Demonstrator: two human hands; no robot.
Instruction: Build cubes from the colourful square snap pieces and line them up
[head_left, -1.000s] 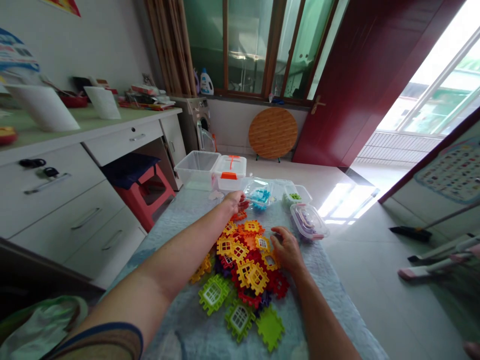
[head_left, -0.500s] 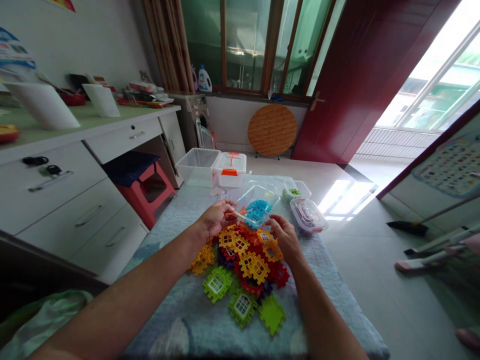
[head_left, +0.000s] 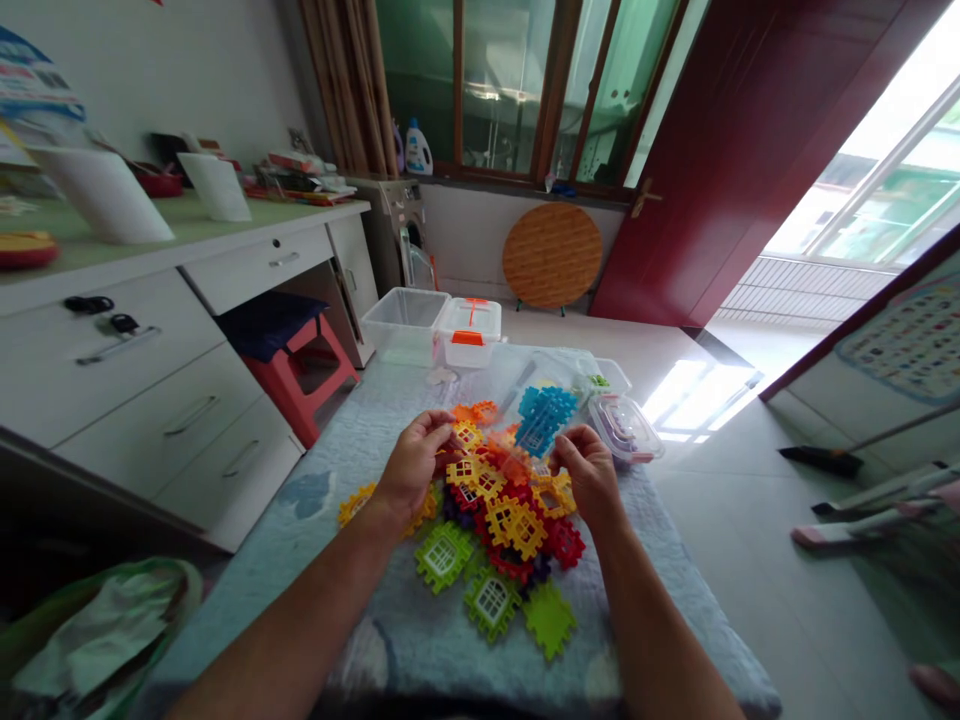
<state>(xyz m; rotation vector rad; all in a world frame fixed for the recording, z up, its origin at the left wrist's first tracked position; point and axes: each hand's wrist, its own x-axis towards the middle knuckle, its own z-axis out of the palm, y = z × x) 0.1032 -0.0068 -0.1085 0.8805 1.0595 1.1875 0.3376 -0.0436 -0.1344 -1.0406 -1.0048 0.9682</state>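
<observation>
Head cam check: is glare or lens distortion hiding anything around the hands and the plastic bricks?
In the head view, sunlight blows out the glass door and leaves a bright floor patch; the wide lens bends the desk edge; the clear plastic box between the left hand and right hand is faint, its outline hard to trace, though the blue bricks stay readable.

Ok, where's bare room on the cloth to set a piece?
Bare cloth lies left of the yellow block and below the green blocks. It's crowded at the block pile between the left hand and right hand.
</observation>
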